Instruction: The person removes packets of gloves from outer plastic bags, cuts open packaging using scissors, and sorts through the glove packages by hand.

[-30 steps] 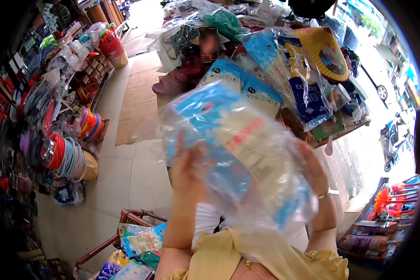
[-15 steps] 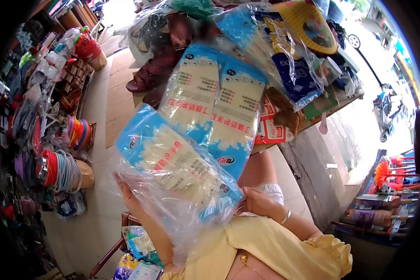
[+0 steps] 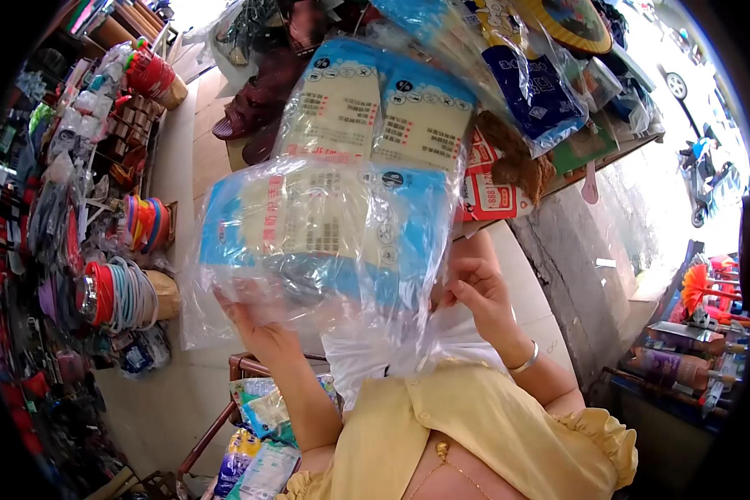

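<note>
With the bag (image 3: 333, 221) held in front of the packs (image 3: 337, 104) by a half-closed left hand (image 3: 261, 330), the curled right hand (image 3: 483, 303) at its edge (whether pinching cannot be told), a drop could be caused by slickness.

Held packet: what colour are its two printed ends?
Blue at both ends of the packet, best in the head view.

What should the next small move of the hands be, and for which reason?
Perhaps the right hand should gather the loose, wrinkled film of the clear bag: this film hangs below the blue-and-cream packet, close to that hand, while the left hand holds the bag's lower left side.
</note>
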Demonstrator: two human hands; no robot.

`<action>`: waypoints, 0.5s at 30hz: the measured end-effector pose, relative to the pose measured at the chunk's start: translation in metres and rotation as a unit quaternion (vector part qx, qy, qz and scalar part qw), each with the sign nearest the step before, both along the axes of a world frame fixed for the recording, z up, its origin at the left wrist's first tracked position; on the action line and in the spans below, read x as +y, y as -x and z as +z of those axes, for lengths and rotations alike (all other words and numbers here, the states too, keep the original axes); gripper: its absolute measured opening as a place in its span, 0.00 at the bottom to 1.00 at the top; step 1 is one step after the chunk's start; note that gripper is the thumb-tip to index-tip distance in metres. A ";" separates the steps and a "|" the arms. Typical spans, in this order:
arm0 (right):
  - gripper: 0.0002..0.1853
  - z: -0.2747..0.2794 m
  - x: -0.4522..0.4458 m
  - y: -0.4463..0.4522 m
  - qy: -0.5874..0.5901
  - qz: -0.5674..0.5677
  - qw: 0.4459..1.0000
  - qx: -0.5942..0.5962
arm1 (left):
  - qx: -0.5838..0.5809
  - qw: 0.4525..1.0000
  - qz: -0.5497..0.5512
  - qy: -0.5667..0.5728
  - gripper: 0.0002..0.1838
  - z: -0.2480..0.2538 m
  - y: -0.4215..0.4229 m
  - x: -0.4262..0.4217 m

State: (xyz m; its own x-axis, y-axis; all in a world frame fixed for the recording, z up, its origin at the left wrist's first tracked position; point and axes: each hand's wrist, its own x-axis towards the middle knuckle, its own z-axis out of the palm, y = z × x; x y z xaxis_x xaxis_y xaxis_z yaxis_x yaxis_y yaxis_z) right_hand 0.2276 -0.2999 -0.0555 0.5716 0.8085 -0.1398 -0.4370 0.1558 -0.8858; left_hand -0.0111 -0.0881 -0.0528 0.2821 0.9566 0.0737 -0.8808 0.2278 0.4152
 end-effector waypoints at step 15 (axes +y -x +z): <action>0.13 0.034 0.052 -0.006 0.074 0.090 0.993 -0.002 | 0.250 0.967 0.057 0.003 0.32 0.005 -0.009 -0.028</action>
State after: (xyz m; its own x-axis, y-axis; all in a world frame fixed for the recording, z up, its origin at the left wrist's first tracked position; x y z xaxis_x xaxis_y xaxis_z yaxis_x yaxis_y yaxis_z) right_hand 0.2340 -0.2482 -0.0210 0.4199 0.8690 -0.2619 -0.4422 -0.0562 -0.8952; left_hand -0.0022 -0.1161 -0.0481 0.1739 0.9835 -0.0497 -0.5898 0.1444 0.7946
